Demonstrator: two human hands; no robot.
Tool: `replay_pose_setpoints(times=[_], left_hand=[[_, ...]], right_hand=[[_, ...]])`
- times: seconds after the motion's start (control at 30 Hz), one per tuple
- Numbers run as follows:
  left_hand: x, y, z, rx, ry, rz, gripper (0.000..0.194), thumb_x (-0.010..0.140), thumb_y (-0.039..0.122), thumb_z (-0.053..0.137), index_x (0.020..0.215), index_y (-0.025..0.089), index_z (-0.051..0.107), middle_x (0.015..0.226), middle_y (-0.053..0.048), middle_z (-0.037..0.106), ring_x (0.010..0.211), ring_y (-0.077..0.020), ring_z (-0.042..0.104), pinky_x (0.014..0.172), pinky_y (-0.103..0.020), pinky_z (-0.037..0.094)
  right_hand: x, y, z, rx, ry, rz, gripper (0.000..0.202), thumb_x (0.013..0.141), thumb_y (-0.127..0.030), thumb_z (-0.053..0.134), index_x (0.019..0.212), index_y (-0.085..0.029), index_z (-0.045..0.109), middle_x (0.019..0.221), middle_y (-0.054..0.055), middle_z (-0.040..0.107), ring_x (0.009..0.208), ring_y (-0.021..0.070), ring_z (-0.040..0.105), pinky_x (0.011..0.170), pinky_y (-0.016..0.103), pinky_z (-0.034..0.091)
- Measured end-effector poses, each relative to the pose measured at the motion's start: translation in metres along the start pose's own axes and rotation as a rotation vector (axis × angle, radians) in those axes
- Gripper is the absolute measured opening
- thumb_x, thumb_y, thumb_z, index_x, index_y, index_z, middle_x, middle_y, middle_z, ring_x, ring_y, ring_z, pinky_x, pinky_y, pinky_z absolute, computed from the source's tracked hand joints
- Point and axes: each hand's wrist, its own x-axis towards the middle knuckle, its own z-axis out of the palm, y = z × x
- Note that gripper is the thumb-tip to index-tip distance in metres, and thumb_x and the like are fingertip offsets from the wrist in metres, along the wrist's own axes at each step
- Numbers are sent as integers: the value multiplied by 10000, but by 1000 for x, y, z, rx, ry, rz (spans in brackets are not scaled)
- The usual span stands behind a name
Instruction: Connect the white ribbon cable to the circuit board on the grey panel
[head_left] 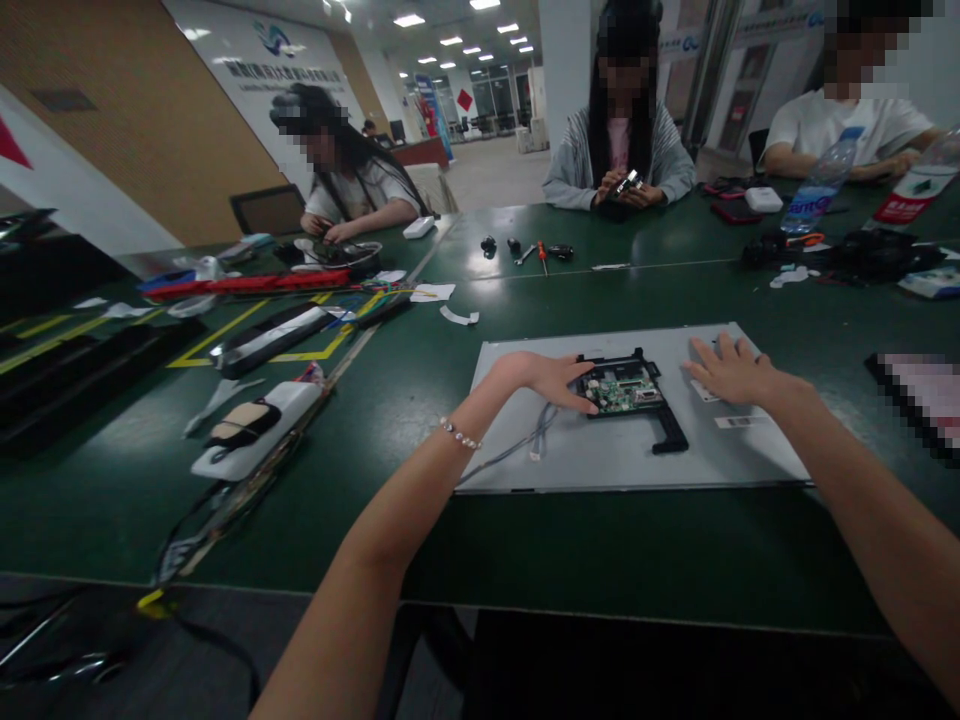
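Note:
A thin grey-white panel (622,462), like the back of a flat display, lies flat on the green table. On it sits a black plastic bracket (670,430) carrying a green circuit board (626,395). My left hand (551,382), with a beaded bracelet at the wrist, grips the bracket's left side between thumb and fingers; some fingertips are hidden. To the right, my right hand (731,372) rests on the panel with fingers spread, holding nothing. Near its palm is a barcode label (739,422). Grey cables (517,450) run from beside the bracket to the panel's left edge.
Beyond the panel lie an orange screwdriver (542,258), a wrench (525,255) and small black parts. A white device with wires (259,430) and black strips are at left. Bottles (821,185) stand at back right. Three people sit across the table (360,540).

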Motion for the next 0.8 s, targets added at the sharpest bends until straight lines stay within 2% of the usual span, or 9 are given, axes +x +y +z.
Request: replay_pose_setpoints(times=[0.1, 0.2, 0.3, 0.4, 0.47, 0.57, 0.63, 0.73, 0.8], left_hand=[[-2, 5, 2, -13, 1, -13, 1169, 657, 761, 615, 1578, 198, 166, 1634, -116, 141, 1451, -404, 242, 1189, -466, 236], [-4, 9, 2, 8, -15, -22, 1174, 646, 753, 633, 1574, 194, 182, 1632, -122, 147, 1444, -396, 265, 1180, -456, 254], [-9, 10, -2, 42, -25, 15, 1122, 691, 742, 605, 1568, 167, 206, 1625, -124, 184, 1456, -357, 256, 1185, -421, 238], [-16, -3, -12, 30, -10, 124, 1003, 752, 705, 579, 1553, 194, 257, 1605, -75, 274, 1454, -283, 282, 1166, -331, 266], [-21, -24, -20, -9, 26, 164, 912, 810, 661, 546, 1550, 209, 261, 1588, -52, 318, 1431, -236, 334, 1120, -276, 319], [-26, -72, -27, -88, 160, 127, 712, 911, 532, 461, 1536, 237, 285, 1524, -43, 434, 1345, -200, 458, 1049, -262, 390], [-25, -109, -24, -70, 368, -1, 597, 927, 421, 458, 1478, 202, 400, 1466, -66, 506, 1291, -195, 511, 1041, -265, 398], [-18, -156, -10, 76, 737, -313, 499, 899, 265, 484, 1361, 84, 532, 1406, -148, 549, 1303, -225, 495, 1094, -295, 349], [-13, -176, 2, 102, 848, -425, 462, 908, 239, 484, 1339, 90, 556, 1384, -139, 571, 1293, -223, 506, 1103, -300, 344]], right_hand=[[-4, -1, -2, -38, 12, -5, 746, 931, -653, 213, 1531, -220, 303, 1591, 220, 258, 1405, 501, 274, 1031, 700, 306], [-7, -9, -4, -154, 95, -40, 647, 964, -539, 270, 1460, -155, 425, 1487, 264, 410, 1339, 493, 384, 983, 682, 355], [-9, -25, -2, -219, 250, -210, 543, 972, -438, 314, 1354, -119, 533, 1458, 264, 447, 1327, 450, 413, 975, 637, 387], [-8, -42, 6, -118, 323, -375, 509, 996, -387, 272, 1385, -163, 510, 1484, 207, 451, 1323, 371, 449, 987, 557, 422], [-7, -50, 12, -63, 334, -414, 514, 1008, -361, 227, 1422, -191, 479, 1494, 176, 456, 1345, 355, 431, 998, 561, 413], [-5, -52, 18, -43, 350, -432, 525, 1013, -364, 207, 1444, -209, 465, 1515, 152, 442, 1383, 358, 384, 1019, 584, 381], [-5, -51, 20, -41, 360, -435, 524, 1013, -359, 213, 1450, -214, 463, 1516, 138, 447, 1384, 358, 385, 1022, 581, 378], [-7, -50, 20, -45, 379, -442, 523, 1009, -347, 224, 1453, -214, 466, 1520, 123, 448, 1384, 362, 387, 1025, 579, 379], [-8, -49, 21, -51, 380, -454, 529, 1008, -353, 226, 1453, -204, 471, 1520, 123, 450, 1383, 367, 390, 1031, 581, 375]])
